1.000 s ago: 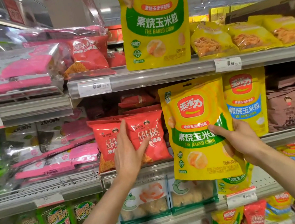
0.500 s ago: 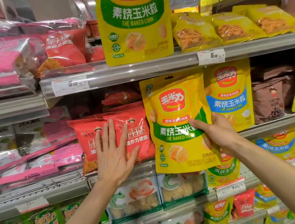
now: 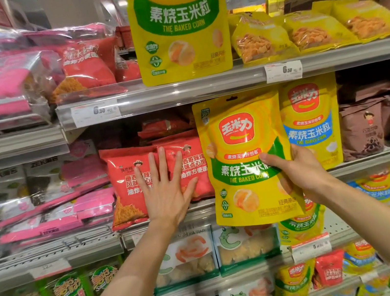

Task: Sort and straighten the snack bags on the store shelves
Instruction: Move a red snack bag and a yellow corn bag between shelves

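My right hand (image 3: pixel 296 172) grips a yellow baked-corn bag with a green band (image 3: pixel 244 155) by its right edge, thumb across the front, holding it upright in front of the middle shelf (image 3: pixel 371 162). My left hand (image 3: pixel 166 194) lies flat with straight, spread fingers on two red noodle-snack bags (image 3: pixel 127 182) that stand side by side on that shelf. A second green-band corn bag (image 3: pixel 178 26) stands on the upper shelf (image 3: pixel 179 91). A yellow corn bag with a blue band (image 3: pixel 313 120) stands just right of the held one.
Pink seaweed packs (image 3: pixel 50 198) fill the left bays. Brown bags (image 3: pixel 363 124) sit right of the blue-band bag. Small yellow snack bags (image 3: pixel 318 29) lie along the upper shelf. Shrimp-chip packs (image 3: pixel 186 257) and more corn bags (image 3: pixel 302 225) occupy the lower shelves.
My left hand has let go of the red bags and now lies flat on them. The held corn bag stays in my right hand; the camera has tilted slightly.
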Demonstrator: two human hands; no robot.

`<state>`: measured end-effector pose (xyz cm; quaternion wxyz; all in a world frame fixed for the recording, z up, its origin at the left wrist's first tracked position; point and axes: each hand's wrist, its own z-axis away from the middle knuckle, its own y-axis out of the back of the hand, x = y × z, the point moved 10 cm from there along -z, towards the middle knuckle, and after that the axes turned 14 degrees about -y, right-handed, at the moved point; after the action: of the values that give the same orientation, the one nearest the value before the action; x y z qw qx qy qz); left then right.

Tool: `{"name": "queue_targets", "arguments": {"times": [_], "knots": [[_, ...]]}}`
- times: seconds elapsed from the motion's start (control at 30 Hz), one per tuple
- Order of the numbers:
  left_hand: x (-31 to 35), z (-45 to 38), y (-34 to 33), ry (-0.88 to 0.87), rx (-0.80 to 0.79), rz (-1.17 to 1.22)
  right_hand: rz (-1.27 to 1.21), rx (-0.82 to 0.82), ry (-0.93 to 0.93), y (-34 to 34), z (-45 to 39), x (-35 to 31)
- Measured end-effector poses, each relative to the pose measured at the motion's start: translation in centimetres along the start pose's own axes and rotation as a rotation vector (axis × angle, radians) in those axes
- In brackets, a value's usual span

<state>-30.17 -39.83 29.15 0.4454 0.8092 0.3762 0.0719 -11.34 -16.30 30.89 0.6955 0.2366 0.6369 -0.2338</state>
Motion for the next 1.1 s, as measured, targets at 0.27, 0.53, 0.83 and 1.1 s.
{"name": "queue_targets", "arguments": {"times": [0.27, 0.53, 0.83, 1.1], "knots": [[-0.6, 2.0, 1.5, -0.173, 0.027, 0.015, 0.009, -0.006, 0.005, -1.6, -0.1, 0.4], [-5.6, 4.6, 4.9, -0.222, 0.169, 0.049, 0.013, -0.004, 0.026, -3.8, -0.6, 0.5], [-8.5, 4.7, 0.4, -0.142, -0.004, -0.072, 0.032, -0.015, 0.014, -5.6, -1.3, 0.8], [-6.7, 5.2, 3.4, -0.095, 0.135, 0.096, -0.027, -0.072, -0.008, -6.0, -0.6, 1.3]]}}
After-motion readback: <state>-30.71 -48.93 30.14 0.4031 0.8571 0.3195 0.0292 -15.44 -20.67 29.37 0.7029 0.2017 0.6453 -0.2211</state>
